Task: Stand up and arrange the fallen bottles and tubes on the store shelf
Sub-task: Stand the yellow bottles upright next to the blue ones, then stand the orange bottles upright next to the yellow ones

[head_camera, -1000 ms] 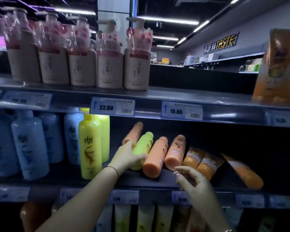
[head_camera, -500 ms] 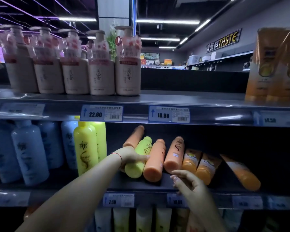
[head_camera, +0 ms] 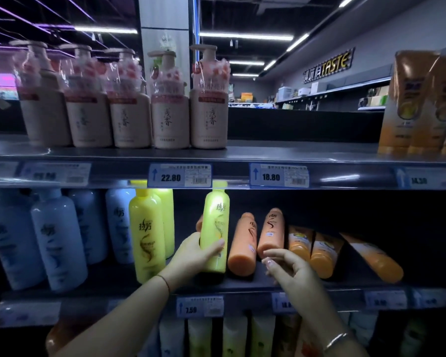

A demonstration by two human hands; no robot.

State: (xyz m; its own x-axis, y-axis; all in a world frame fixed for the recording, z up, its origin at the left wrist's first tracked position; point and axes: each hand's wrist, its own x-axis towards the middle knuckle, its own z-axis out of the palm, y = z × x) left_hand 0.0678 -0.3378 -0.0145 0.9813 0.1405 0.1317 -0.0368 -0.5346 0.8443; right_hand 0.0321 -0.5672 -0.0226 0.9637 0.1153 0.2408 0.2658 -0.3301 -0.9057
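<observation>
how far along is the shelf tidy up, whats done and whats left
Done: little beyond the yellow bottle standing by the blue ones. In hand: the left hand holds a yellow-green bottle upright, base near the middle shelf; the right hand hangs open by the orange bottles. Left: those fallen orange bottles and the orange tubes beside them.

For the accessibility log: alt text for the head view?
Left hand holds a yellow-green plastic bottle upright on the dark middle shelf; open right hand reaches toward fallen orange plastic bottles leaning beside it.
</observation>
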